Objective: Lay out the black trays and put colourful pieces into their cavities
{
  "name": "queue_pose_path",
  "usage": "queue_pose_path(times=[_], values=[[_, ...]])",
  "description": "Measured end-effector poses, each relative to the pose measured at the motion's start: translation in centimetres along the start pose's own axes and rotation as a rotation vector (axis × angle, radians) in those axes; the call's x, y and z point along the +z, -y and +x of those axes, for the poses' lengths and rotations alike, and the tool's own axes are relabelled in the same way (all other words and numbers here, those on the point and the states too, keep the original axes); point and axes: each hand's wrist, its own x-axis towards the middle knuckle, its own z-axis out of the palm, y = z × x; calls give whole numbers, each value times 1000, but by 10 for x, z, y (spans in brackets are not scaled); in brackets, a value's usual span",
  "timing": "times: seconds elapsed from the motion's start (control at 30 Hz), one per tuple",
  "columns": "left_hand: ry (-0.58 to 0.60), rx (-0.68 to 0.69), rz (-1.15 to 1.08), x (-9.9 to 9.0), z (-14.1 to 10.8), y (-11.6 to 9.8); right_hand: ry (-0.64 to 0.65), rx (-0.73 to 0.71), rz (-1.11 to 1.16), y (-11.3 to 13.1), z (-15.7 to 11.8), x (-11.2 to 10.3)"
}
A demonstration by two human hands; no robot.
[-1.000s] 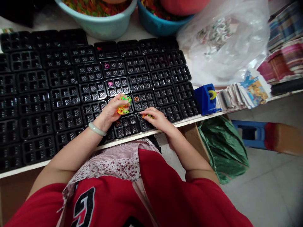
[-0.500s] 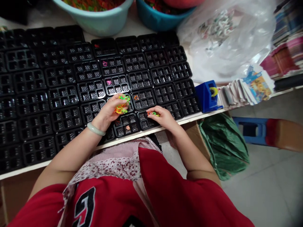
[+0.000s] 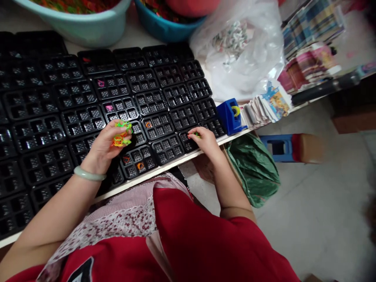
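My left hand [image 3: 102,143] is curled around a bunch of small green, yellow and orange looped plastic pieces [image 3: 122,135], over the black compartment trays. A pale bangle [image 3: 89,174] circles that wrist. Thumb and fingers pinched, my right hand [image 3: 205,141] grips a few small green and red pieces [image 3: 196,135] above a front-row black tray [image 3: 186,144]. To its left lies another black tray [image 3: 167,150]. Orange pieces [image 3: 140,166] sit in compartments of the front tray nearest my left hand. Pink pieces [image 3: 109,107] lie in a tray farther back.
A pale blue basin [image 3: 108,27] and a darker blue basin [image 3: 164,29] of colourful pieces stand behind the trays. Rightward are a clear plastic bag [image 3: 249,66], a blue tape dispenser [image 3: 230,117] and stacked cards [image 3: 258,113]. A green bag [image 3: 255,172] hangs below the table edge.
The view has turned to the right. My right hand has moved about one tray to the right along the front row. My left hand still holds its bunch near the same tray.
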Motion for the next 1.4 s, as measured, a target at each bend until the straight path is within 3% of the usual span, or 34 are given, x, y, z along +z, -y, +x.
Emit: queue_pose_path(times=[0.23,0.4,0.5,0.67,0.8,0.9,1.0,1.1,1.27,1.4], values=[[-20,28,-25,1,-3,-2,-28,53,83,-1,2,6],[-54,7,-31,1,-8,-4,131,-181,109,26,-2,21],[-49,21,-28,-2,-9,-4,115,-264,64,33,8,23],[-43,32,-32,-12,-7,-4,-65,-165,-22,20,50,14],[-33,28,-25,-15,-7,-5,-29,-174,-52,16,79,19],[-37,45,-28,-13,-10,-6,16,-165,-94,19,85,23],[-58,69,-35,-13,-13,-7,6,-190,-88,29,74,21],[-91,64,-24,-14,-14,-8,149,-302,-64,52,46,27],[-96,66,-19,-15,-13,-5,630,-573,-118,94,-6,68],[-56,81,-48,-17,-14,-2,713,-689,-302,107,-20,97]])
